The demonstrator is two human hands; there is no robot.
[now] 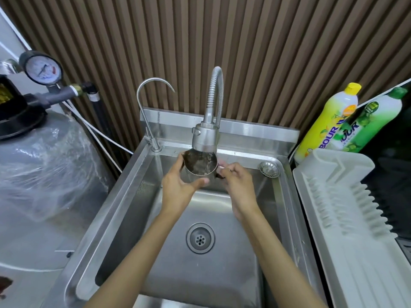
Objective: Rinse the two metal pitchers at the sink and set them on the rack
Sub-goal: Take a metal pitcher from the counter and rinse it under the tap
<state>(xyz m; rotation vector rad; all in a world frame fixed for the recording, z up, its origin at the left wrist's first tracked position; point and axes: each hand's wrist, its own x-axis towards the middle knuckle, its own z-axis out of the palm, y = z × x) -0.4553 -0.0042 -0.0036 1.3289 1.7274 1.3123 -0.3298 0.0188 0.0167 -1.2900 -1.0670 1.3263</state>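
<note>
A metal pitcher (199,163) is held upright under the spray head of the flexible faucet (205,135), and water runs into its open mouth. My left hand (179,187) wraps around the pitcher's body from the left. My right hand (238,185) grips its handle on the right side. Both hands are above the back part of the steel sink (124,203). Only one pitcher is in view. The white dish rack (347,210) stands to the right of the sink with nothing on it.
A thin gooseneck tap (146,112) rises at the sink's back left. A strainer plug (269,169) lies on the back right rim. Two detergent bottles (329,121) lean behind the rack. A plastic-wrapped tank (42,165) with a pressure gauge (42,68) stands on the left.
</note>
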